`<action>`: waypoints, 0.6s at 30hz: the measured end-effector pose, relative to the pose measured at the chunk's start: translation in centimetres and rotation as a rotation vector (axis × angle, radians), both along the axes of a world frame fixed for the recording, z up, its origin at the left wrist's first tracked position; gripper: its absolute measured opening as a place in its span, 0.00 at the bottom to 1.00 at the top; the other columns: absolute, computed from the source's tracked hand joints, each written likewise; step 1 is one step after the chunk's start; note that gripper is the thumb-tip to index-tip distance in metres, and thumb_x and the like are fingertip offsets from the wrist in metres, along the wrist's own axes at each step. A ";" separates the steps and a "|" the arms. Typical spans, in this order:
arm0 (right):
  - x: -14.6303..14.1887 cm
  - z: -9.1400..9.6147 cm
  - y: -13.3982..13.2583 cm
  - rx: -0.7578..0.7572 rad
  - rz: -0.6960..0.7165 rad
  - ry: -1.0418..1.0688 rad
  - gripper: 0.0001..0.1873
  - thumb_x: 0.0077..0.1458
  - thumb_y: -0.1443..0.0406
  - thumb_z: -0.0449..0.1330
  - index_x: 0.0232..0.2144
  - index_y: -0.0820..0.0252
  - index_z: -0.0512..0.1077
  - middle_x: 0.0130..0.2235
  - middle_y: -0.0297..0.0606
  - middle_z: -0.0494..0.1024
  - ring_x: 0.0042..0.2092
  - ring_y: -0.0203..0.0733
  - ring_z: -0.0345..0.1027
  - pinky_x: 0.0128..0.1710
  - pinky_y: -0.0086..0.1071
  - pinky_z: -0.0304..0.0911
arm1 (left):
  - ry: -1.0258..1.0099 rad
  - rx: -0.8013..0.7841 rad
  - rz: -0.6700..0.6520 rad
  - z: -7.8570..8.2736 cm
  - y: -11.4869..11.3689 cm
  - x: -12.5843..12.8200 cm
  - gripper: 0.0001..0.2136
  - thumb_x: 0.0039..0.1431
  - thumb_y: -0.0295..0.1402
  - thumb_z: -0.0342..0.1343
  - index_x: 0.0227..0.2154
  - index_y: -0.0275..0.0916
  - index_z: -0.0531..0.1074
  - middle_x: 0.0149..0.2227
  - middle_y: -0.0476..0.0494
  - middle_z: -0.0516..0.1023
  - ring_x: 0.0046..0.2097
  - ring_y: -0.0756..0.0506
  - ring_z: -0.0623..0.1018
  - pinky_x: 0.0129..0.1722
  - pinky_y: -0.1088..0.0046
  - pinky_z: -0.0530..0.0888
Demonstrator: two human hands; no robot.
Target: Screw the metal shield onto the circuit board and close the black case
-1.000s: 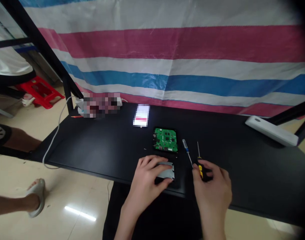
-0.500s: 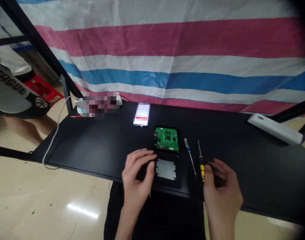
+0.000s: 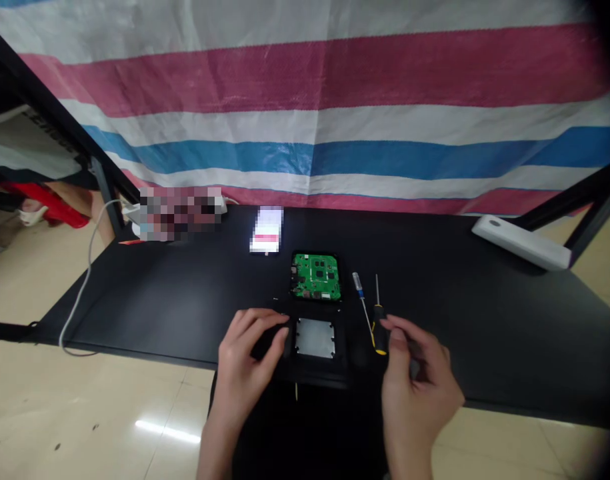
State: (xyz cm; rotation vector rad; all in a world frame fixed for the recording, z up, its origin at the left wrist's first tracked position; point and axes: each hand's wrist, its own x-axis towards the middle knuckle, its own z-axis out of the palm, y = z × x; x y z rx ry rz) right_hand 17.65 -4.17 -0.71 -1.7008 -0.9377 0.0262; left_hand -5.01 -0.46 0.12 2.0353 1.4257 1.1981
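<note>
Black casing (image 3: 317, 363) with its grey metal plate (image 3: 315, 337) lies at the near edge of the dark surface (image 3: 485, 320), at 6 o'clock from the green circuit board (image 3: 316, 276). Your left hand (image 3: 247, 363) rests against the casing's 9 o'clock side, fingers (image 3: 265, 327) loosely curled and gripping nothing. Your right hand (image 3: 417, 387) sits at 3 o'clock, fingers spread and released, thumb beside the yellow-handled screwdriver (image 3: 379, 320); a blue-handled screwdriver (image 3: 361, 297) lies just beside that.
</note>
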 end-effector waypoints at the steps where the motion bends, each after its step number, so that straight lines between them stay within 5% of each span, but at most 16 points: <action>1: -0.2 0.0 -0.1 0.010 0.028 -0.007 0.14 0.71 0.53 0.63 0.44 0.53 0.84 0.40 0.37 0.86 0.43 0.44 0.76 0.46 0.38 0.67 | 0.003 0.020 -0.021 0.0 -0.1 0.7 0.07 0.74 0.30 0.62 0.47 0.46 0.84 0.47 0.45 0.86 0.49 0.42 0.83 0.50 0.66 0.78; 10: -1.4 -0.4 -0.5 0.075 0.313 -0.156 0.09 0.69 0.67 0.62 0.47 0.51 0.82 0.36 0.34 0.85 0.39 0.45 0.77 0.40 0.38 0.70 | -0.062 0.157 0.103 -0.7 0.1 2.8 0.13 0.74 0.23 0.57 0.54 0.44 0.81 0.48 0.44 0.85 0.50 0.43 0.82 0.52 0.66 0.78; 14: -1.9 -0.1 -1.1 0.066 0.492 -0.403 0.16 0.67 0.72 0.62 0.52 0.51 0.80 0.49 0.36 0.88 0.51 0.46 0.79 0.52 0.43 0.73 | -0.026 0.143 0.072 0.1 0.0 1.6 0.14 0.75 0.23 0.56 0.56 0.45 0.79 0.51 0.44 0.85 0.52 0.43 0.82 0.54 0.66 0.78; 18: -1.2 -0.5 -2.1 -0.028 0.632 -0.697 0.26 0.67 0.68 0.62 0.66 0.57 0.74 0.67 0.41 0.80 0.68 0.51 0.71 0.71 0.51 0.60 | 0.172 0.189 -0.174 0.3 -1.1 0.1 0.17 0.74 0.26 0.57 0.62 0.44 0.77 0.60 0.40 0.83 0.64 0.39 0.79 0.62 0.61 0.77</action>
